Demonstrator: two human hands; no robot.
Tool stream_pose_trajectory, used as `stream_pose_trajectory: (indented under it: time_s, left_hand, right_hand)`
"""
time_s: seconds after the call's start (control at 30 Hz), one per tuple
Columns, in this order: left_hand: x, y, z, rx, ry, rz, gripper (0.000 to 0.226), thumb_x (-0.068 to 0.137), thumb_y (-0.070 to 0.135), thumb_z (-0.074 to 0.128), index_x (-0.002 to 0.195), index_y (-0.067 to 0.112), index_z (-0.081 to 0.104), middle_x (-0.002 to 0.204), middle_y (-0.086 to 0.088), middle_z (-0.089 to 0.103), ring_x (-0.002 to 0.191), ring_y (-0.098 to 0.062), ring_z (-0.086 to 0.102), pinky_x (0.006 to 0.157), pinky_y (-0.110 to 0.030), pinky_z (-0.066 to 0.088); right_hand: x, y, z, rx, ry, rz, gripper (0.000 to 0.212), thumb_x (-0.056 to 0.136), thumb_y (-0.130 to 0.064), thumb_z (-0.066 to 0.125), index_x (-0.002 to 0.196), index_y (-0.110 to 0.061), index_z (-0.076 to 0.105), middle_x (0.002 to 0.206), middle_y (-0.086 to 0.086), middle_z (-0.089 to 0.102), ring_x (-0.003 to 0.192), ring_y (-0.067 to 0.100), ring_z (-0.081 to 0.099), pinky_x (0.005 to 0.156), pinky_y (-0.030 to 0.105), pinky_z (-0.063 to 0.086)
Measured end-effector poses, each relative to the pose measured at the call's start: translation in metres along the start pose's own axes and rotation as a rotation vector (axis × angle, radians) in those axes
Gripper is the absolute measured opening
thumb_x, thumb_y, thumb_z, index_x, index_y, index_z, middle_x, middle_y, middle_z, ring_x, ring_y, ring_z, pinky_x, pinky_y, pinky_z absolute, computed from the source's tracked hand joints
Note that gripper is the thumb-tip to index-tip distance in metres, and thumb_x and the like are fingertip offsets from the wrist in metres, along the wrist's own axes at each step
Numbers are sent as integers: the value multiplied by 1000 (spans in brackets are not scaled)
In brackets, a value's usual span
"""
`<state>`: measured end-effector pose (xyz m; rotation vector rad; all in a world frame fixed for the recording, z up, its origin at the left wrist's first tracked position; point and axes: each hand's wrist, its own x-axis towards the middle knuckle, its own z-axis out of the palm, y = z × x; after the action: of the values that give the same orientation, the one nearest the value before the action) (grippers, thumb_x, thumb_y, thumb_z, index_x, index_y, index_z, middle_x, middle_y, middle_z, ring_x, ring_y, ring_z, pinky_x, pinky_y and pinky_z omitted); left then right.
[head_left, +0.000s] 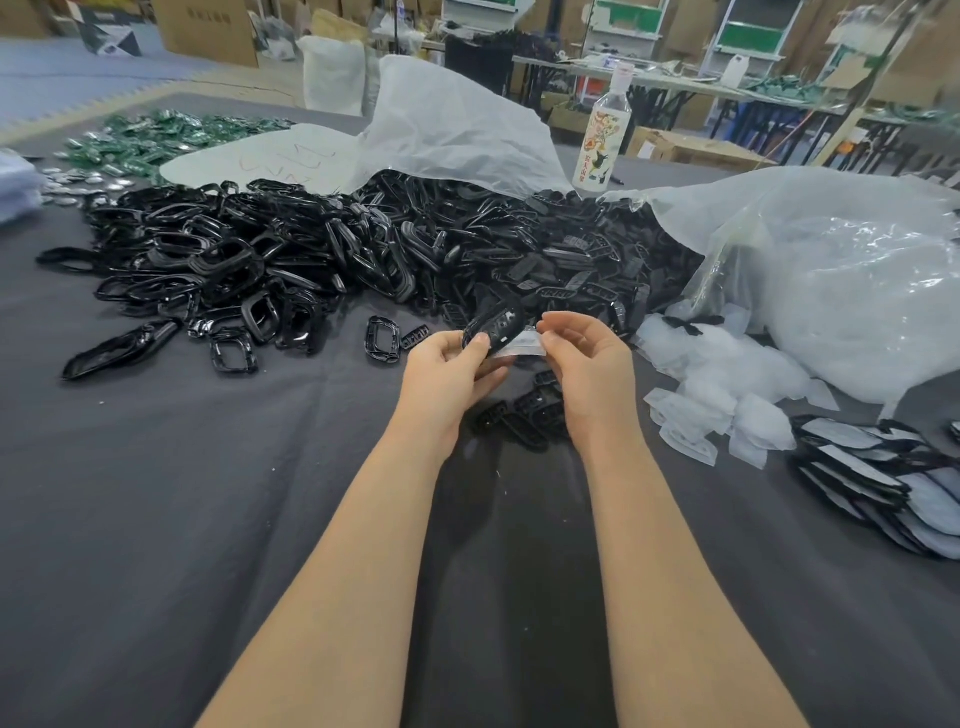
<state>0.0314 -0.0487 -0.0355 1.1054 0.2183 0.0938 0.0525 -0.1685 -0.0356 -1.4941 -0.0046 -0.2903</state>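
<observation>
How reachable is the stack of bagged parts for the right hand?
Probably yes: the stack of bagged parts lies beside that arm with only bare cloth between, though the right hand pinches a clear pouch.

**Black on grey, green at the far edge**

The shell (493, 326) is glossy black with small pale marks on its face. The film (522, 347) against it is clear with a milky sheen. Plain dark grey cloth covers the desk (156, 493). The heap of frames (234, 260) is shiny black, and the heap of button plates (561, 260) is a duller black. The circuit boards (156, 140) are green, and the discs (72, 179) beside them are silver. The bags (457, 119) are translucent white, one with a faint red scribble. The bottle (602, 135) is clear, its label white with orange, red and black print. The loose pads (727, 384) are frosted white. The stacked pieces (883, 483) are black with pale grey faces. The cardboard box (208, 31) is brown.
</observation>
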Motion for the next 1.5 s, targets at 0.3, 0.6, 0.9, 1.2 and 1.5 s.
stream_pose_trajectory:
  time_s: [0.3,0.6,0.9,1.2,1.5]
  left_hand:
    - [4,-1,-3,17,142,59,9,97,5,53,92,1,59,84,-6,66,72,-10,68,63,-13,53]
    - [1,5,-3,-120,113,-8,10,98,4,51,89,5,53,90,-10,65,66,-8,71,64,-17,57]
    - [2,-2,-2,201,139,130,5,98,5,51,94,8,53,106,-24,62,60,-1,68,57,-12,51]
    - [-2,-3,-2,353,57,216,11,95,6,56,97,17,54,88,-8,70,63,-3,69,59,-12,52]
    - [-4,-2,0,366,-38,230,17,95,3,56,87,18,56,83,-12,71,67,-10,71,63,-17,53]
  right_hand:
    - [-7,-8,-1,-172,-179,-21,19,92,-3,55,97,-17,68,88,-2,69,80,6,67,77,19,55]
    - [-9,-8,-1,-525,-66,-347,6,89,-10,63,90,-16,67,91,-1,65,82,6,58,74,6,41]
    - [-4,-13,-7,-5,-20,-72,16,93,-2,54,87,-14,62,71,-6,67,67,2,62,66,18,51]
    - [-8,-13,-3,-174,-163,-128,19,90,0,58,86,-17,65,75,-2,66,64,2,61,66,20,52]
    - [-13,-4,9,-477,50,-372,6,90,-10,61,91,-11,67,71,-12,60,67,-3,55,64,5,38]
